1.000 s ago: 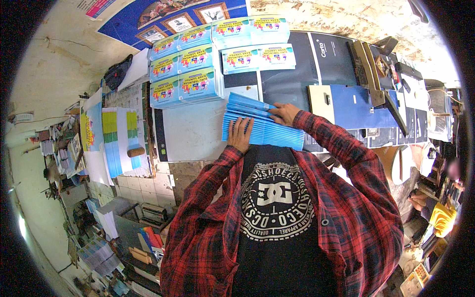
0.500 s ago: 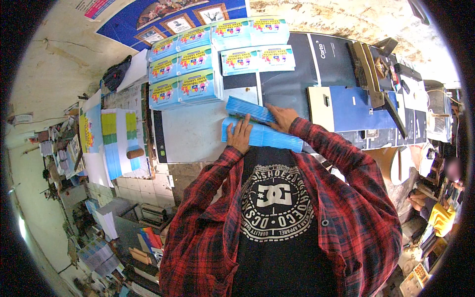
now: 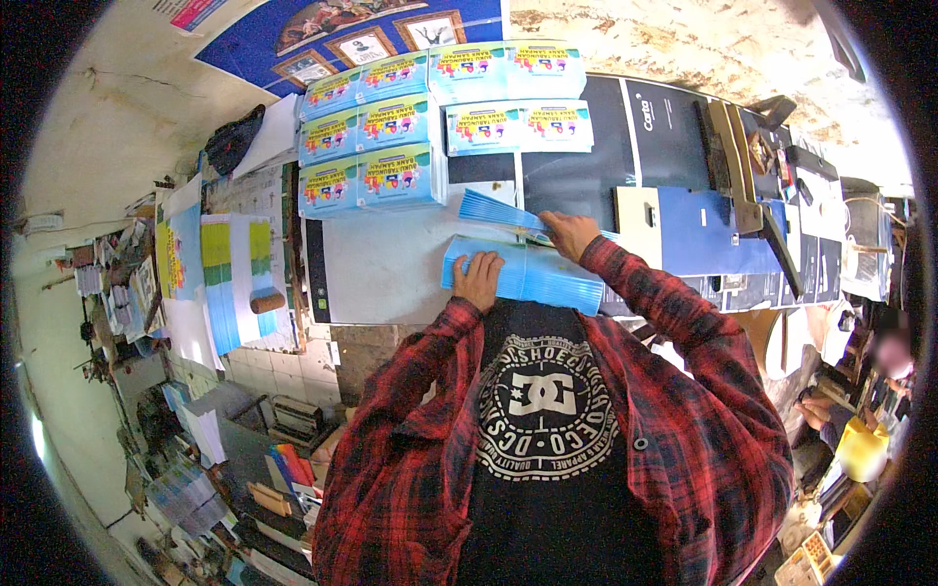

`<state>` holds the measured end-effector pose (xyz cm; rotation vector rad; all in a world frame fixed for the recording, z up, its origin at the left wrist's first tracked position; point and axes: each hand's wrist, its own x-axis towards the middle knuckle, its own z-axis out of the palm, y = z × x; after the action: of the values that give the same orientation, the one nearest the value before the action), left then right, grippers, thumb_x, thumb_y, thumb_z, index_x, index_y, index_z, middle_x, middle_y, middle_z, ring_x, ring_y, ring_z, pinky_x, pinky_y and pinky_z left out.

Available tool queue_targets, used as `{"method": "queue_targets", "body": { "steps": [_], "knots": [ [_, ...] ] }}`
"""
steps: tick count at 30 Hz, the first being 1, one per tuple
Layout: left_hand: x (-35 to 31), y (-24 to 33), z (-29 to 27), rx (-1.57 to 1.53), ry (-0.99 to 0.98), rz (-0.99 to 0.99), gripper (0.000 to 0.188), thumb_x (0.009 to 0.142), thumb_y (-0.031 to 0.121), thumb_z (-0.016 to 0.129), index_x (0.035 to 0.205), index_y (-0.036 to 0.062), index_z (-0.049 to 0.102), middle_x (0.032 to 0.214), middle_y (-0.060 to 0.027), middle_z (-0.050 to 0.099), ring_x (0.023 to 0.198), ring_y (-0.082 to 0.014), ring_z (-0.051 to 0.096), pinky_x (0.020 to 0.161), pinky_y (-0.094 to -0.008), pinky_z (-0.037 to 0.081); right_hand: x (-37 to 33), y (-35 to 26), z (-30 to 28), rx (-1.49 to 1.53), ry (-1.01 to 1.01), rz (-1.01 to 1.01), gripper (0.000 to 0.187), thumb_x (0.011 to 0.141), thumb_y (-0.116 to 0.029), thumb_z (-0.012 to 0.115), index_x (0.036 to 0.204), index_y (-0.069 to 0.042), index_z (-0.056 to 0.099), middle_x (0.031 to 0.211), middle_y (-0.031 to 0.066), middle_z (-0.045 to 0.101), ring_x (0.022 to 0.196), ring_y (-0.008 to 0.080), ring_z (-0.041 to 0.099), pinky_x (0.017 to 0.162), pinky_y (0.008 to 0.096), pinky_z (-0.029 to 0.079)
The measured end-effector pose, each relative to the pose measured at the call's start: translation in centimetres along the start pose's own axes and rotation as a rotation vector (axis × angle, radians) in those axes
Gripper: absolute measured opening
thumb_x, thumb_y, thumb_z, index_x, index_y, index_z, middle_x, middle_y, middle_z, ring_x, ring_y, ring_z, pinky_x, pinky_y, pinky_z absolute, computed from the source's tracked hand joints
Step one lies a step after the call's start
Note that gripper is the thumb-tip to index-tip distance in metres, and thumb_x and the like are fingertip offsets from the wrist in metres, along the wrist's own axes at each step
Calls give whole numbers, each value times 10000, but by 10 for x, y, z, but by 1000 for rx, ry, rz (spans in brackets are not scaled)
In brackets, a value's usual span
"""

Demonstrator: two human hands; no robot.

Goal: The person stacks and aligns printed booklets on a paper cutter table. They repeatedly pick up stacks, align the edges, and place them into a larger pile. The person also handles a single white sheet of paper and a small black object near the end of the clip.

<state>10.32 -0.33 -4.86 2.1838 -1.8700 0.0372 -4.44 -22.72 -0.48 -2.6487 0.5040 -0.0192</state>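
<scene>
A fanned stack of light blue booklets (image 3: 547,273) lies at the table's near edge, close to my body. My left hand (image 3: 479,280) rests on its left part, fingers apart and lying on the covers. Just beyond it, my right hand (image 3: 570,236) grips a thinner fanned bundle of blue booklets (image 3: 496,211) by its right part, thumb and fingers closed round it. This bundle slants down to the right, with a gap between it and the near stack. My right fingers partly hide its middle.
Several piles of printed booklets (image 3: 391,176) stand at the far left of the table. A grey-white board (image 3: 376,273) lies under the work. To the right are a blue panel (image 3: 696,230) and a long-armed cutter (image 3: 779,244). Another person (image 3: 860,444) sits at the far right.
My right hand has shifted right and pulled its bundle farther from the near stack, widening the gap. My left fingers have drawn back from the bundle onto the near stack.
</scene>
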Motion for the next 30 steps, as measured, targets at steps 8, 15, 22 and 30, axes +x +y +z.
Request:
{"method": "queue_targets", "body": {
  "steps": [8,15,22,30],
  "knots": [
    [0,6,-4,-8,50,-37,238,823,136,529,1059,131,564,1134,-18,574,1103,-191,521,955,-459,301,159,76,-92,243,-258,-108,471,843,-302,640,1233,-50,561,1121,218,630,989,351,629,878,428,488],
    [9,11,-10,48,76,-90,239,787,148,556,1025,154,579,1146,-5,595,1092,-172,545,956,-464,339,242,95,-62,-133,-287,17,444,846,-247,611,1237,-46,549,1176,211,598,1120,361,552,948,420,456],
    [12,10,-18,-4,52,-80,289,786,139,555,1075,141,554,1143,-13,564,1113,-185,508,983,-442,309,158,50,-3,-147,177,-170,343,778,-144,605,1098,-36,552,1069,174,562,962,336,555,824,441,471],
    [16,8,-16,-1,-26,-65,335,752,111,556,1087,130,563,1162,-6,575,1143,-177,510,1010,-457,270,165,49,11,-77,-220,241,349,794,-225,597,1067,-7,604,932,204,667,892,371,654,784,468,532]
  ]
}}
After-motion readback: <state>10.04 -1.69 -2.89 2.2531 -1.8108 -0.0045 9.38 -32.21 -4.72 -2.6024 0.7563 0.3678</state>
